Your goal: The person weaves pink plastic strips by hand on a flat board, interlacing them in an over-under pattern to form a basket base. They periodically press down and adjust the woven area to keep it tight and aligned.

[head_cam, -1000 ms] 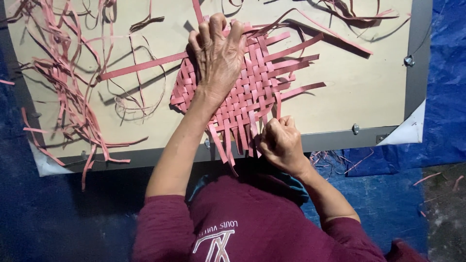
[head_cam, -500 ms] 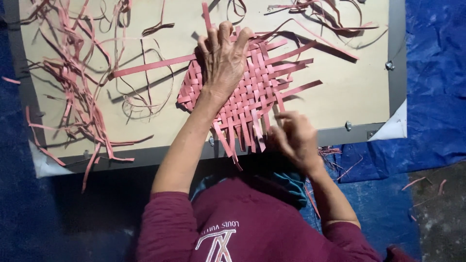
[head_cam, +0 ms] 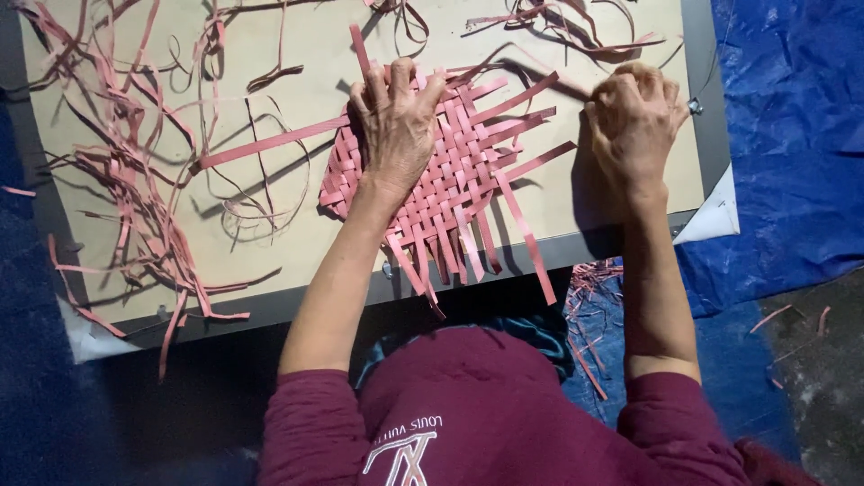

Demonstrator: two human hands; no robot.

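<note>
A woven mat (head_cam: 459, 175) of flat pink strips lies on a pale board (head_cam: 297, 234), loose strip ends sticking out on all sides. My left hand (head_cam: 396, 126) presses flat on the mat's left half with its fingers spread. My right hand (head_cam: 634, 126) is to the right of the mat near the board's right edge. Its fingers are curled over the end of a long pink strip (head_cam: 540, 79) that runs back to the mat's upper corner.
Several loose pink strips (head_cam: 126, 180) are heaped on the board's left side, and more (head_cam: 558, 27) lie along its far edge. The board has a grey frame (head_cam: 270, 310). A blue tarp (head_cam: 783, 135) covers the ground on the right, with scraps (head_cam: 589, 288) below the board.
My right hand has left the mat's near edge and moved up and right to the board's right side. My left hand stays pressed on the mat.
</note>
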